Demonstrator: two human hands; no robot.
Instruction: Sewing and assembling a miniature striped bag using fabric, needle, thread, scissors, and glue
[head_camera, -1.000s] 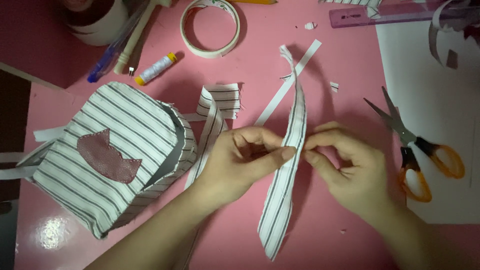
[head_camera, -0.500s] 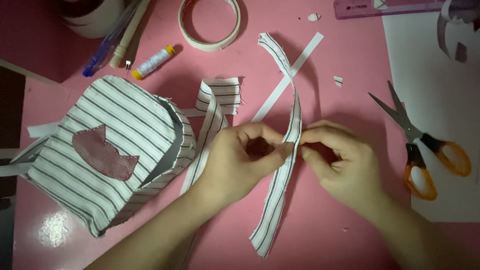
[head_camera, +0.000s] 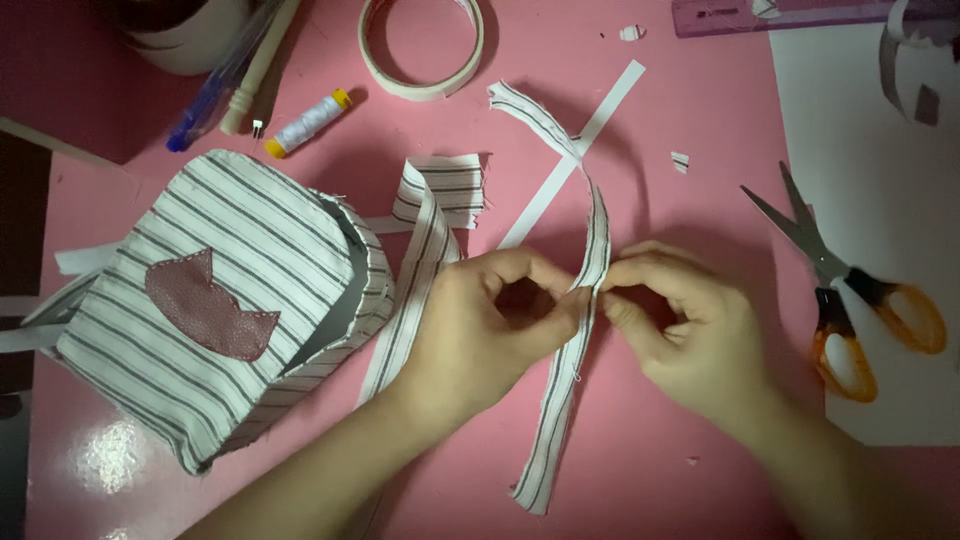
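A long striped fabric strip (head_camera: 562, 400) stands folded lengthwise over the pink table (head_camera: 700, 120). My left hand (head_camera: 490, 325) and my right hand (head_camera: 680, 325) both pinch it at its middle, fingertips almost meeting. Its upper end (head_camera: 530, 110) curls up and back, its lower end rests on the table. A small striped fabric bag (head_camera: 220, 300) with a dark red cat-shaped patch lies to the left of my left hand. A second striped strip (head_camera: 425, 215) runs from the bag past my left wrist.
Orange-handled scissors (head_camera: 850, 300) lie on white paper (head_camera: 870, 130) at the right. A tape roll (head_camera: 425, 45), a thread spool (head_camera: 305, 122), pens (head_camera: 235, 75), a purple ruler (head_camera: 800, 12) and a thin white paper strip (head_camera: 570, 165) lie at the back.
The strip's upper end has bent further up and back. Both hands have stayed pinched on its middle, shifting slightly along it.
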